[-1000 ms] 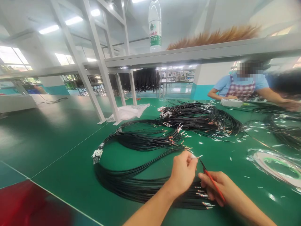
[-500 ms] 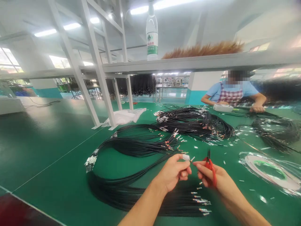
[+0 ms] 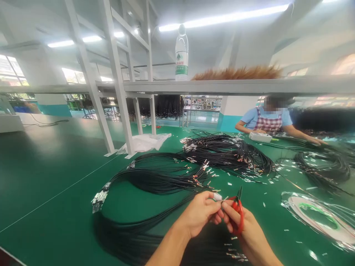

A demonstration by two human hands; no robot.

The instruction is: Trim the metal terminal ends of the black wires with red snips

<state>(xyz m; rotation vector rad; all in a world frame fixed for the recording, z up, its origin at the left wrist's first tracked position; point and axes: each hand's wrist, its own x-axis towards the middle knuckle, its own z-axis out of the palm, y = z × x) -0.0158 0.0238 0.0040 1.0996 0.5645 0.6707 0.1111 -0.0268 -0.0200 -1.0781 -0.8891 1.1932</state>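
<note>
My left hand (image 3: 202,212) pinches the end of a black cable, and its index finger wears a white finger cover (image 3: 217,197). A pale, thin cable end (image 3: 225,198) pokes out between the two hands. My right hand (image 3: 246,225) has red-handled scissors (image 3: 240,218) looped in its palm, dark blades pointing up and away. Its thumb and forefinger meet at the cable end, touching or nearly touching the left fingertips. Below my hands a curved bundle of black cables (image 3: 122,232) lies on the green table, its tipped ends partly hidden by my forearms.
More black cable bundles (image 3: 161,179) and a tangled pile (image 3: 222,151) lie ahead. To the right is a coil of clear and green strands (image 3: 313,218). A white shelf frame (image 3: 119,81) holds a bottle (image 3: 181,55). A co-worker (image 3: 269,118) sits across, amid scattered white scraps.
My right hand has moved left with the scissors, so its fingertips now come up to the left hand's. The view has tilted up slightly. The co-worker's arm has stretched outward.
</note>
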